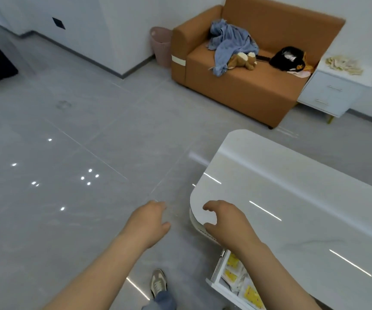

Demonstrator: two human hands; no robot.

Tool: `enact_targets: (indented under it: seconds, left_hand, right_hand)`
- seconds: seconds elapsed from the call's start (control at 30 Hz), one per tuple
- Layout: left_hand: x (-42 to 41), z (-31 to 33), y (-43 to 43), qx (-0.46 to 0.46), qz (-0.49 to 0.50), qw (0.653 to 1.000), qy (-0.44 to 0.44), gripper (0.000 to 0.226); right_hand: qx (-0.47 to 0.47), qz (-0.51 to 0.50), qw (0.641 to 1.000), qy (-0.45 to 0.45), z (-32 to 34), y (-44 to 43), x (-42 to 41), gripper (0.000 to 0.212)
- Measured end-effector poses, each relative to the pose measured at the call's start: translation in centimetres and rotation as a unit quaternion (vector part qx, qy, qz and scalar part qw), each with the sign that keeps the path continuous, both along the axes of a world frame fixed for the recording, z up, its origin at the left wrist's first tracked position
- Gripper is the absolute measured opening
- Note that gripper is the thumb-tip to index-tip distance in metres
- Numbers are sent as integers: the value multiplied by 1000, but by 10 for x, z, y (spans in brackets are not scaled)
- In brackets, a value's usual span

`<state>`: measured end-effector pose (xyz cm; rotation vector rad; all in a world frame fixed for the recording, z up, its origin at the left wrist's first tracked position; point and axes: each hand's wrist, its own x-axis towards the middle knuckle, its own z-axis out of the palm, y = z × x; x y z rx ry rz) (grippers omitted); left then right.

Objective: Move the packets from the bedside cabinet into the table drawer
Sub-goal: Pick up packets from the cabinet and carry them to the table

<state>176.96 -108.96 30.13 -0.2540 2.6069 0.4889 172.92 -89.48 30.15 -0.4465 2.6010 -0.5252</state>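
Packets were in two places. Several yellow packets (246,287) already lay in the open drawer (214,284) under the white table (303,198), at the lower right. A loose pile of packets (344,63) sat on top of the bedside cabinet (332,92), well apart, across the room beside the sofa (236,90).

Both hands were out in front and held nothing. The left hand (151,222) hung over the floor with its fingers loosely curled. The right hand (227,222) hovered at the table's rounded corner, thumb and fingers apart in a slack curl; whether it touched the top could not be told.

The likeliest trouble seemed to be the drawer itself. It jutted out near the person's shoe (158,283), and a step toward the cabinet could have caught it with a leg, jolting it or slamming it on the contents. The far pile looked untidy and slippery, so a hurried grab might have shed packets onto the floor or behind the cabinet. The glossy tiles might also have made a quick turn unsafe.
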Motion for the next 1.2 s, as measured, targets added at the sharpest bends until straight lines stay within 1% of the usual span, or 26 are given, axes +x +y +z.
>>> enact_targets:
  seconds: [0.17, 0.37, 0.43, 0.53, 0.67, 0.9, 1.2]
  left_hand:
    - [-21, 9, -54, 15, 14, 999, 28, 45]
    - [-64, 9, -85, 34, 7, 999, 32, 44]
    - [-82, 11, -90, 40, 1, 998, 39, 48]
    - [-122, 14, -100, 42, -6, 998, 49, 51]
    - [-187, 23, -113, 27, -13, 997, 68, 48]
    - [-284, 30, -124, 19, -25, 997, 66, 51]
    - [-404, 26, -142, 37, -82, 994, 60, 51]
  right_hand:
    - [9, -7, 1000, 11, 10, -54, -22, 48]
    - [4, -12, 1000, 18, 18, -85, -68, 46]
    - [4, -16, 1000, 18, 19, -90, -84, 45]
    - [-1, -24, 1000, 16, 15, -100, -119, 45]
    - [-8, -29, 999, 28, 17, -113, -182, 45]
    - [12, -30, 999, 26, 26, -119, -274, 46]
    - [14, -95, 995, 28, 26, -135, -371, 46]
